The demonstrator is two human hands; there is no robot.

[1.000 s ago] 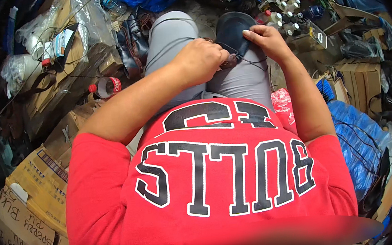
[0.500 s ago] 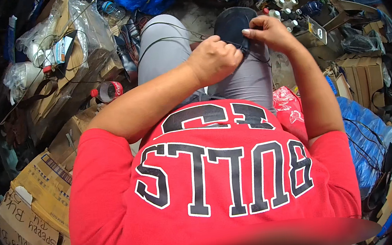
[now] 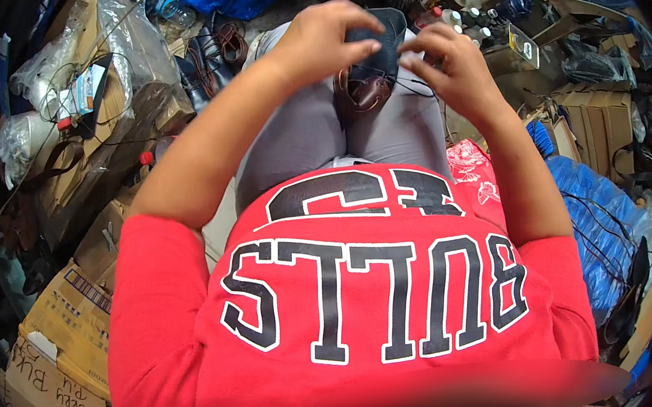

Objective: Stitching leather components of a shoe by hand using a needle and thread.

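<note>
Hovering over the seated person's lap, the bare left hand (image 3: 329, 40) arches with its thumb and fingers parted, and from where I stand I see nothing gripped in it, though a fine thread could escape me. Opposite it, the bare right hand (image 3: 451, 67) is half curled, thumb apart from fingers, likewise with nothing visible in its hold. Between the two hands lies the flat, rounded, black sole-shaped piece (image 3: 388, 50), and just below the left hand, against it, the glossy dark-brown leather shoe upper (image 3: 368, 94); both rest over the grey trousers (image 3: 405, 127). Sole and upper are already set together, but I can't tell whether any seam joins them. Below the right hand's fingertips a thin black cord (image 3: 416, 89) trails loose, so I'd judge the piece unfinished, with that loose length yet to be dealt with.
</note>
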